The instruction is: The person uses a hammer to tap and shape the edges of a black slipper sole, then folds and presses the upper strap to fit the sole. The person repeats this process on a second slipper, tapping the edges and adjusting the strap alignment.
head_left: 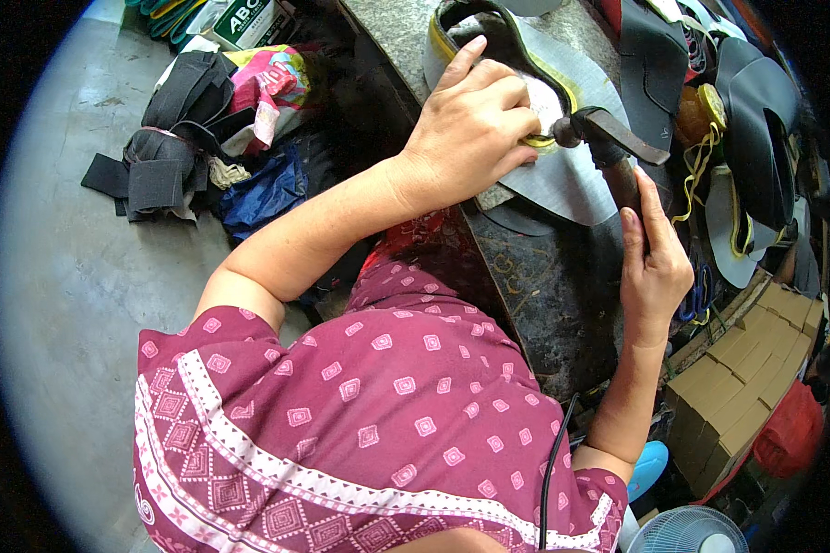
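My left hand [475, 124] rests over a shoe-like piece [546, 76] with a raised black wall and yellow edging, its index finger stretched along the near side. The other fingers curl at the edge and hold the piece down. A flat grey sheet [576, 189] spreads out beneath it, on a speckled stone slab [378, 20]. In my right hand [655, 267] is a hammer [622, 184], gripped by its wooden handle with thumb and index finger along it. The dark hammer head hangs just right of the piece's near edge; whether it touches I cannot tell.
The slab lies on a dark workbench [553, 286]. Black cut sheets [653, 69] and similar yellow-edged pieces [730, 226] crowd the right. Below them stands a cardboard box [742, 378], near a fan [690, 533]. Black fabric strips [171, 138] are heaped at the left.
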`<state>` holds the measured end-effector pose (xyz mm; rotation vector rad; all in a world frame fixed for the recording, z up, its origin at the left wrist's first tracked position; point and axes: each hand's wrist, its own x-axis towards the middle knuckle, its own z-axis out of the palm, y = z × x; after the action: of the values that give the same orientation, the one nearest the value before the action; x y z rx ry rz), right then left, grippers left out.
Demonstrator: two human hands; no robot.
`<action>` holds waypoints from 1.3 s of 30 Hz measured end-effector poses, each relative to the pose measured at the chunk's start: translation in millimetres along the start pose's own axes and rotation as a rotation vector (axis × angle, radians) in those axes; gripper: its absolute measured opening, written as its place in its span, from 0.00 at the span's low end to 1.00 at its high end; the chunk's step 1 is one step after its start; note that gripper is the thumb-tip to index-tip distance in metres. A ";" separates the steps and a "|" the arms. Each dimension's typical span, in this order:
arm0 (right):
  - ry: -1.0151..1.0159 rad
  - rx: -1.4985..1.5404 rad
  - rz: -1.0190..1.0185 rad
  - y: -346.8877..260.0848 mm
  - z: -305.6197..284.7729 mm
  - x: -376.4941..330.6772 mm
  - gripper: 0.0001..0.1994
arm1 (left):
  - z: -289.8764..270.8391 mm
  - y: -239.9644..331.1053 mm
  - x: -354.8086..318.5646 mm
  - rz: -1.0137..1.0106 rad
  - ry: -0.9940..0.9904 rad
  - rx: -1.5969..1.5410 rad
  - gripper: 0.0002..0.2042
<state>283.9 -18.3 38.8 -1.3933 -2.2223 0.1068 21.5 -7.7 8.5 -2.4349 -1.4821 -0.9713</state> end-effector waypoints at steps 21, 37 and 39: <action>0.152 0.337 -0.056 -5.7 -7.3 2.4 0.20 | 9.8 -2.1 -4.3 0.086 0.081 -0.032 0.08; -0.062 0.241 0.030 -8.9 -8.4 -0.2 0.19 | 2.5 -11.3 -11.3 0.107 0.077 0.011 0.13; 0.004 0.293 0.039 -7.7 -12.8 3.7 0.18 | 4.1 -11.8 -12.0 0.121 0.097 0.012 0.11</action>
<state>282.2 -21.2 53.8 -1.2727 -2.0769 0.4242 9.8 -9.0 -4.2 -2.4002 -1.2897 -1.0357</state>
